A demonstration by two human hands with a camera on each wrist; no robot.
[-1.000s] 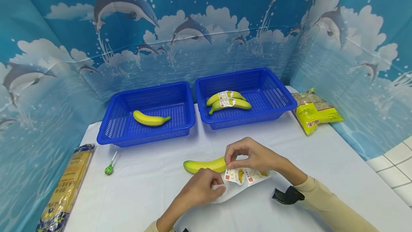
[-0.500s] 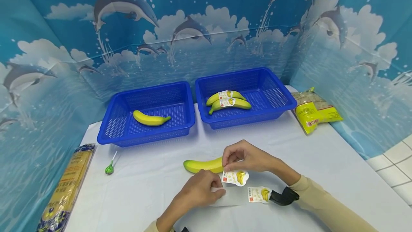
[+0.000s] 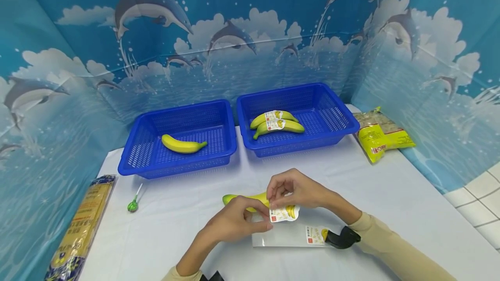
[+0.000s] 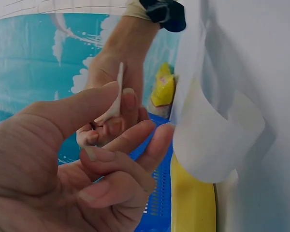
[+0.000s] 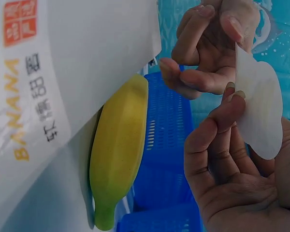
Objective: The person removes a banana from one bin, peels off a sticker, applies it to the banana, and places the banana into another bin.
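Note:
My right hand (image 3: 294, 189) pinches a white banana-print sticker (image 3: 284, 214) between thumb and fingertips. The right wrist view shows the sticker's blank back (image 5: 262, 108). My left hand (image 3: 236, 221) is close to the sticker's left edge, its thumb near or touching that edge, the other fingers loosely bent and apart. Below both hands, a backing sheet (image 3: 279, 238) lies on the table with another sticker (image 3: 314, 234) on it; in the left wrist view the sheet (image 4: 215, 145) curls. A yellow banana (image 5: 118, 150) without a visible label lies just behind, partly hidden by my hands in the head view.
The left blue basket (image 3: 133, 142) holds one plain banana (image 3: 182, 144). In the right blue basket (image 3: 332, 135) are two labelled bananas (image 3: 287, 127). A yellow snack bag (image 3: 376, 142) is at right; a green lollipop (image 3: 133, 205) and a long yellow packet (image 3: 82, 224) are at left.
My right hand has peeled the sticker off the backing sheet and moved slightly left. The left hand has let go of the sheet, which settled on the table, and risen toward the sticker.

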